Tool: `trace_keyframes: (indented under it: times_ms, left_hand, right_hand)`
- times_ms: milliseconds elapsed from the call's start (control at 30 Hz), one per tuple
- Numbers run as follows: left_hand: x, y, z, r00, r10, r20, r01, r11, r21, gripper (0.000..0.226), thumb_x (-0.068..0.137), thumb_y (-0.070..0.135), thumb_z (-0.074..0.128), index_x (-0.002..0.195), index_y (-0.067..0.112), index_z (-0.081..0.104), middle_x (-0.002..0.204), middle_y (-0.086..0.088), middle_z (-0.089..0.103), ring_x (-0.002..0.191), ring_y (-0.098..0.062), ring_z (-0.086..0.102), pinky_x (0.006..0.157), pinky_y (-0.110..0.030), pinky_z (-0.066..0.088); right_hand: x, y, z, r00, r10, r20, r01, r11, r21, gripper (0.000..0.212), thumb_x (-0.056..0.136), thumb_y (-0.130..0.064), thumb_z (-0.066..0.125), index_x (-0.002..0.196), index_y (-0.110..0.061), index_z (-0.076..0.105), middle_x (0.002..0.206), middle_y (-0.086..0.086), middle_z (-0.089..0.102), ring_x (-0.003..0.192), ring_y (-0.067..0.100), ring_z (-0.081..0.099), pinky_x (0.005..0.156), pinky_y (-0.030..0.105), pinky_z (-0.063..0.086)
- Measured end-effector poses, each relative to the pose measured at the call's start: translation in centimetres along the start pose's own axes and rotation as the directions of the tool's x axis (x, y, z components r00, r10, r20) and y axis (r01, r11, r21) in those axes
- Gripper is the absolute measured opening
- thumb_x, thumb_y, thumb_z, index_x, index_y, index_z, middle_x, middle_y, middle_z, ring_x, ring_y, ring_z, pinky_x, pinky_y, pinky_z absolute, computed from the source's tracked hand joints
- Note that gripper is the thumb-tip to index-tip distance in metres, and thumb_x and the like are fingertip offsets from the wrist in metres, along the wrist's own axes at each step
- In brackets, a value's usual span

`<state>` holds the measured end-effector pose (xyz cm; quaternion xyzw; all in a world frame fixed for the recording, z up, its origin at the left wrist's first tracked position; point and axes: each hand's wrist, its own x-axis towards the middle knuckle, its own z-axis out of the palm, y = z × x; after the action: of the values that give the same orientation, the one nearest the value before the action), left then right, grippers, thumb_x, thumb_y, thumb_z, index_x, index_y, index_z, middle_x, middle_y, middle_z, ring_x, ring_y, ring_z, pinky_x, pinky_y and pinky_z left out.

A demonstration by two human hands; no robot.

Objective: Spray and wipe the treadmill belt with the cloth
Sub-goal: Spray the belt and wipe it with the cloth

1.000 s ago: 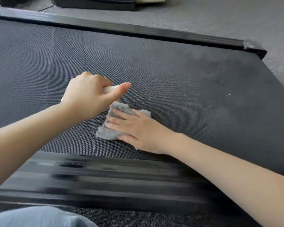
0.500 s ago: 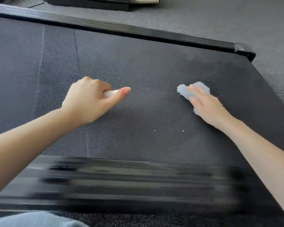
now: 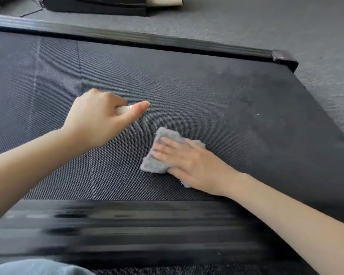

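Treadmill belt [image 3: 187,92] mid-wipe: right hand [image 3: 189,165] flat, pressing cloth [image 3: 157,163]; left hand [image 3: 99,122] fisted round sprayer [image 3: 123,109] (mostly hidden); next stroke needs steady pressure.

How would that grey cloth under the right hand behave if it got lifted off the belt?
Probably floppy: the cloth is crumpled with soft, ragged edges. Likely light for its size, being fluffy pile. Pushed, it may drag and bunch on the woven-textured belt under the flat right hand.
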<state>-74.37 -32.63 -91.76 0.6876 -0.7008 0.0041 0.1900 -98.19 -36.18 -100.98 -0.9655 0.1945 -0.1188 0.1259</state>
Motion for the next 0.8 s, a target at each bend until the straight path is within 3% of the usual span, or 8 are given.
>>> trace_keyframes:
  times_ms: [133,233,433,467,533,600,700,800]
  left_hand:
    - [0.3,0.7,0.2,1.000,0.010,0.021,-0.009,1.000,-0.007,0.075,0.075,0.081,0.020,0.051,0.011,0.029,0.041,0.001,0.030,0.046,-0.022,0.040,0.054,-0.032,0.030]
    - [0.2,1.2,0.5,0.999,0.018,0.031,-0.017,1.000,-0.011,0.075,0.075,0.081,0.020,0.051,0.011,0.030,0.041,0.001,0.031,0.048,-0.023,0.041,0.055,-0.032,0.032]
    - [0.1,1.5,0.6,0.999,0.028,0.027,-0.028,0.999,0.016,0.080,0.073,0.082,0.017,0.051,0.008,0.039,0.043,-0.003,0.037,0.050,-0.020,0.043,0.056,-0.033,0.033]
    - [0.1,1.6,0.6,0.999,0.029,0.023,-0.029,0.999,0.019,0.081,0.072,0.082,0.017,0.052,0.007,0.040,0.042,-0.003,0.038,0.050,-0.018,0.043,0.056,-0.033,0.032]
    - [0.1,1.7,0.4,0.999,0.032,0.016,-0.032,0.999,0.011,0.079,0.072,0.082,0.017,0.050,0.009,0.039,0.041,-0.001,0.037,0.049,-0.016,0.043,0.056,-0.033,0.032]
    - [0.3,1.9,0.3,0.999,0.038,0.017,-0.038,0.999,0.006,0.076,0.073,0.082,0.019,0.048,0.012,0.034,0.040,0.000,0.036,0.048,-0.017,0.043,0.055,-0.032,0.032]
    - [0.7,2.5,0.5,0.999,0.045,0.029,-0.046,0.999,0.013,0.077,0.072,0.083,0.018,0.049,0.010,0.032,0.040,-0.001,0.037,0.048,-0.019,0.044,0.053,-0.032,0.032]
    - [1.0,2.9,0.9,0.998,0.048,0.046,-0.048,0.999,0.014,0.078,0.071,0.083,0.018,0.051,0.009,0.033,0.041,0.000,0.038,0.049,-0.019,0.045,0.053,-0.031,0.032]
  right_hand:
    - [-4.0,5.9,-2.0,0.945,0.304,-0.121,-0.319,0.938,-0.138,0.050,0.094,-0.032,0.037,0.141,-0.016,0.045,0.149,0.000,0.041,0.142,0.010,0.025,0.114,0.039,0.026]
    - [-6.2,9.5,-4.3,0.796,0.581,-0.166,-0.594,0.803,-0.037,0.047,0.100,-0.033,0.034,0.146,-0.023,0.035,0.155,-0.006,0.028,0.139,-0.002,0.013,0.115,0.026,0.014]
    - [-5.4,7.5,-6.0,0.621,0.766,-0.165,-0.695,0.635,0.338,0.041,0.103,-0.028,0.036,0.144,-0.033,0.038,0.154,-0.013,0.028,0.142,0.013,0.025,0.103,0.014,0.015]
    - [-4.9,6.0,-6.0,0.663,0.724,-0.192,-0.630,0.678,0.379,0.040,0.102,-0.028,0.038,0.141,-0.036,0.041,0.152,-0.014,0.032,0.138,0.015,0.033,0.101,0.012,0.018]
    - [-3.8,2.2,-5.8,0.841,0.496,-0.216,-0.417,0.849,0.325,0.038,0.100,-0.025,0.041,0.134,-0.039,0.047,0.145,-0.013,0.038,0.125,0.016,0.045,0.104,0.009,0.026]
    - [-3.2,-0.5,-4.1,0.966,0.211,-0.148,-0.172,0.955,0.240,0.042,0.097,-0.027,0.042,0.138,-0.029,0.048,0.148,-0.010,0.038,0.135,0.009,0.036,0.113,0.021,0.024]
    - [-3.3,-1.5,-1.5,0.995,0.071,0.076,-0.083,0.983,0.163,0.049,0.098,-0.034,0.035,0.146,-0.024,0.033,0.155,-0.012,0.024,0.145,0.000,0.007,0.119,0.038,0.013]
    - [-4.4,1.2,-1.7,0.993,0.102,0.055,-0.107,0.989,0.104,0.050,0.098,-0.034,0.034,0.147,-0.024,0.030,0.155,-0.011,0.025,0.145,0.003,0.011,0.119,0.039,0.015]
